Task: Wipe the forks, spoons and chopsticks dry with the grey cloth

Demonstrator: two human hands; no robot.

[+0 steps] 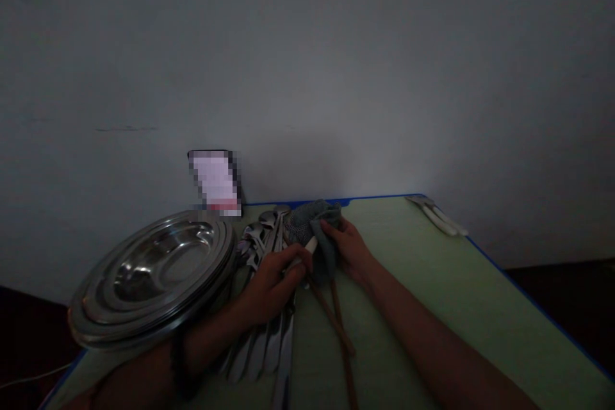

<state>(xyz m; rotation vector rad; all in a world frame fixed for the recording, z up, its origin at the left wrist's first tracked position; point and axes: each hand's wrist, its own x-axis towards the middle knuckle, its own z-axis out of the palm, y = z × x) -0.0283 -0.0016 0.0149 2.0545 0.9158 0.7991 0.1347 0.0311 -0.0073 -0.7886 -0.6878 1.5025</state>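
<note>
My left hand (271, 285) is closed round a utensil with a pale handle (310, 246) above a pile of metal spoons (262, 240). My right hand (350, 248) grips a grey cloth (312, 221) that wraps the utensil's far end. Two wooden sticks (336, 323) lie on the green table (432, 295) under my hands, pointing toward me. Several steel utensils (269, 352) lie beside my left wrist.
A stack of round steel compartment trays (154, 275) sits at the left edge. A blurred upright card (215, 182) leans on the wall behind them. Two white-handled utensils (439, 214) lie at the far right corner. The table has a blue rim.
</note>
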